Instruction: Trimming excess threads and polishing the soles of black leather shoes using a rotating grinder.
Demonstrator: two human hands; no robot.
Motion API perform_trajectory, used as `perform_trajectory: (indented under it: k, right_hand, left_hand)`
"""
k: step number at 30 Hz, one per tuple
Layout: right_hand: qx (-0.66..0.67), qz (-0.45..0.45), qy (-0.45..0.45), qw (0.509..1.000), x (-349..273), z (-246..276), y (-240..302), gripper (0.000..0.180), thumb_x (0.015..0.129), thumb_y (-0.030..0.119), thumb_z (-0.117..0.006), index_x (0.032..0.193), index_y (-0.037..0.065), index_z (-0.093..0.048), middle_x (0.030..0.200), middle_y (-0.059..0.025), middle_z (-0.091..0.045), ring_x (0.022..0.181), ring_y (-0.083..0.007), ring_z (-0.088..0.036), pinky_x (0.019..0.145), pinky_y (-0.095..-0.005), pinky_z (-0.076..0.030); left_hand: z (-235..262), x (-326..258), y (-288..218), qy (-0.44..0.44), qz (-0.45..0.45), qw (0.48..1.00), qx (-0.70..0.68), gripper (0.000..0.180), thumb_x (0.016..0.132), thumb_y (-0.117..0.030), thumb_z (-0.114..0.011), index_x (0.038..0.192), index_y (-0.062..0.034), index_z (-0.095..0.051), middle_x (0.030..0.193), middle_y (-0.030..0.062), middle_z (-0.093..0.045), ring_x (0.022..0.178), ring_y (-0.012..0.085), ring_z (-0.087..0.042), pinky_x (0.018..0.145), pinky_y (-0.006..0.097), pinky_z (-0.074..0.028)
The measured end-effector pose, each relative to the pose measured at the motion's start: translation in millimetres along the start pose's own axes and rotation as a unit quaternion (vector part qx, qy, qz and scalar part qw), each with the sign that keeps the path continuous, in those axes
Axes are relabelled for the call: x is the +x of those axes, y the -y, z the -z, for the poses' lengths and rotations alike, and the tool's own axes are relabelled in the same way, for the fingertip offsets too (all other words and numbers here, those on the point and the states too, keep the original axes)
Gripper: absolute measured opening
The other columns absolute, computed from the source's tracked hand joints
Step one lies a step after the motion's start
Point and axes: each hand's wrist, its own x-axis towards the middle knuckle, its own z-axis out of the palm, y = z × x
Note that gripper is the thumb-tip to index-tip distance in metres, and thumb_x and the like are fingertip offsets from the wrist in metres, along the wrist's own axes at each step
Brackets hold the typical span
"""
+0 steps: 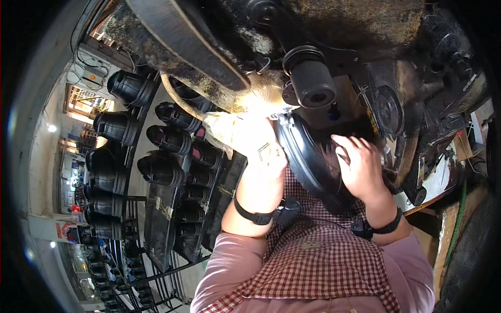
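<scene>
A black shoe (302, 156) with a ridged sole edge stands tilted below the machine's bright light. My left hand (269, 151), in what looks like a pale glove, is closed at the sole's left side; glare washes out its fingers. On the other side, my right hand (362, 164) curls its fingers and thumb at the shoe's dark upper, which is partly lost in shadow. The shoe's upper end meets the machine's working point, just left of a black cylindrical part (311, 81). Its lower end rests near my checked apron (318, 261).
Racks (162, 219) at the left carry several black shoes (159, 167). The worn machine body (360, 21) spans the top, with a pulley wheel (389, 107) and brackets at the right. A curved hose (177, 99) hangs beside my left hand.
</scene>
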Motion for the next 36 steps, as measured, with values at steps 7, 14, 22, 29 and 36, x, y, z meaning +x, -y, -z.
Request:
perform_trajectory:
  k: [7,14,22,29,36]
  right_hand:
    - [0.012,0.063,0.0,0.998,-9,15,18,0.041,0.082,0.01,-0.06,0.123,0.008,-0.058,0.097,-0.0127,-0.063,0.083,-0.0318,-0.059,0.074,-0.0427,-0.046]
    - [0.236,0.012,-0.003,0.972,3,7,13,0.028,0.092,0.005,-0.053,0.118,-0.003,-0.059,0.115,-0.02,-0.063,0.104,-0.033,-0.063,0.087,-0.0355,-0.05]
    - [0.398,-0.043,0.002,0.916,-1,7,11,0.035,0.103,0.017,-0.034,0.117,-0.003,-0.06,0.116,-0.0134,-0.063,0.107,-0.0189,-0.059,0.096,-0.0296,-0.042]
    - [0.48,-0.061,-0.027,0.875,-10,2,13,0.038,0.104,0.019,-0.031,0.12,-0.005,-0.057,0.126,-0.0149,-0.058,0.117,-0.0205,-0.054,0.103,-0.0317,-0.037]
    - [0.288,0.009,-0.013,0.957,-14,-6,5,0.042,0.103,0.018,-0.026,0.131,-0.001,-0.05,0.14,-0.0163,-0.046,0.134,-0.0259,-0.039,0.112,-0.0389,-0.022]
  left_hand:
    - [18,-28,12,0.066,-0.064,0.989,0.113,0.048,0.084,-0.001,-0.051,0.13,0.0088,-0.044,0.118,0.0273,-0.055,0.107,0.0381,-0.057,0.094,0.043,-0.044]
    - [-8,-60,-35,0.007,0.261,0.858,-0.443,0.068,0.086,-0.017,-0.055,0.143,0.0041,-0.023,0.142,0.0247,-0.033,0.131,0.034,-0.034,0.109,0.041,-0.028]
    - [-5,-102,-79,-0.056,0.347,0.697,-0.626,0.082,0.082,-0.025,-0.057,0.146,0.0083,-0.017,0.136,0.0221,-0.045,0.123,0.0274,-0.048,0.105,0.035,-0.035]
    - [8,-62,-57,-0.058,0.366,0.679,-0.634,0.077,0.08,-0.023,-0.053,0.144,0.0077,-0.025,0.138,0.0204,-0.044,0.124,0.025,-0.047,0.104,0.034,-0.037]
    - [9,-46,-19,-0.034,0.368,0.759,-0.537,0.038,0.085,-0.008,-0.059,0.12,0.0049,-0.053,0.103,0.006,-0.06,0.09,0.0139,-0.056,0.084,0.028,-0.045]
